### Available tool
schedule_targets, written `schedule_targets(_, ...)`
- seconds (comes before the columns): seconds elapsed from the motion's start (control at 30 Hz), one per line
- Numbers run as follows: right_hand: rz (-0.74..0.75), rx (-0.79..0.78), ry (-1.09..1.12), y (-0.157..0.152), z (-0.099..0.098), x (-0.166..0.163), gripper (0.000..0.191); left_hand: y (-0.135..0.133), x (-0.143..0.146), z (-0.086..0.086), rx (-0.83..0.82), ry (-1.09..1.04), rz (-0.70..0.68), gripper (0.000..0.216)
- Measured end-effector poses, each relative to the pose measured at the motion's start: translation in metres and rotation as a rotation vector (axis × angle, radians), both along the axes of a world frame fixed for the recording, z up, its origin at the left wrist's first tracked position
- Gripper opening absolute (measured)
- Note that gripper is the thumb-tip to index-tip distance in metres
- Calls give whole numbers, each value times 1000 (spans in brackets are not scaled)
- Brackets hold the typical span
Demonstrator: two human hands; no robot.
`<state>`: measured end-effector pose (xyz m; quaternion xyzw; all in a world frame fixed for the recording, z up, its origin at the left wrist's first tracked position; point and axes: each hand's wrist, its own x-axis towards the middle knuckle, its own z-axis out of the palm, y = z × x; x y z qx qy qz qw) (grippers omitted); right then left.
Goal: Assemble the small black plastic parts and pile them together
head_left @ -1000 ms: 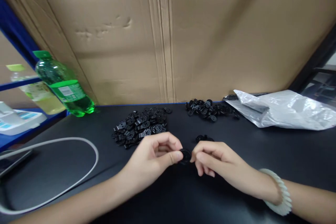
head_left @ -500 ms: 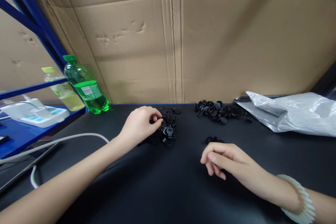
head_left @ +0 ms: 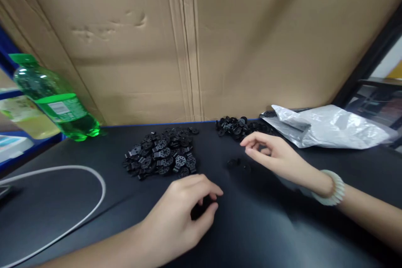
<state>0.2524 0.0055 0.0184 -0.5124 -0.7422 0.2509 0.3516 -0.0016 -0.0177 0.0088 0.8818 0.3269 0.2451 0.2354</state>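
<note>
My left hand (head_left: 191, 207) hovers over the black tabletop, in front of a large heap of black perforated disc-shaped parts (head_left: 163, 153). Its thumb and curved fingers are apart, and I see nothing between the tips; the space inside the palm is dark. My right hand (head_left: 270, 155), with a pale bracelet (head_left: 333, 188) at the wrist, is just in front of a smaller heap of black disc parts (head_left: 232, 127). Its fingers are loosely curled with a small gap to the thumb, and no part shows in them. A few blurred black pieces (head_left: 239, 164) lie between the hands.
A silvery plastic bag (head_left: 333, 127) lies at the back right. On the left lean a green soda bottle (head_left: 59, 100) and a pale yellow drink bottle (head_left: 29, 115). A white cable (head_left: 94, 171) loops across the left tabletop. A cardboard wall (head_left: 141, 50) closes off the back.
My left hand has come off the left heap, toward me and to the right, uncovering the heap. My right hand has moved up toward the right heap. The view has turned to the right.
</note>
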Motion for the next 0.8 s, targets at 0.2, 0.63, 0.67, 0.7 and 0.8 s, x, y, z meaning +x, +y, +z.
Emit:
schedule_targets(0.2,307,131,-282,8,0,13,46,-3,5,-10,-111,-53,-6,24)
schedule_targets(0.63,46,24,-201,-3,-9,-5,4,3,7,-10,-162,-215,116,22)
schedule_targets(0.67,55,10,-123,-3,-9,-7,5,3,7,-10,-166,-249,132,22)
schedule_targets(0.7,72,-7,-56,-5,-9,-9,6,3,7,-10,-178,-285,143,21)
schedule_targets(0.8,153,-81,50,-13,-7,-16,14,2,10,-10,-294,-352,132,28)
